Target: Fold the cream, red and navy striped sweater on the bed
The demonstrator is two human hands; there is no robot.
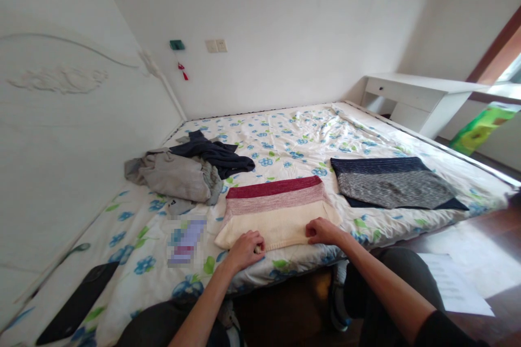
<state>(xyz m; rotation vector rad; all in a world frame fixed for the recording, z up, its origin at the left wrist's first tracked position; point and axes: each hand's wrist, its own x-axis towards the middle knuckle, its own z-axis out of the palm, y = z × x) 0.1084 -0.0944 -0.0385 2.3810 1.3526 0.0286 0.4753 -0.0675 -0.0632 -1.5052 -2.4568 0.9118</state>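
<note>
A folded knit sweater [280,219] with maroon, pink and cream bands lies flat on the bed in front of me. At its near edge, left of the middle, my left hand [247,249] is closed with its fingers curled on the cream knit. My right hand [323,231] grips the same edge near the right corner, fingertips bent into the fabric. To the right rests a folded navy and grey knit sweater [391,183], apart from my hands.
Crumpled grey clothing [175,176] and dark navy clothing [222,154] lie at the left on the flowered bedsheet [280,138]. A black flat object [77,303] is at the near left. Printed paper [456,284] lies low at the right. A white desk [415,97] stands beyond the bed.
</note>
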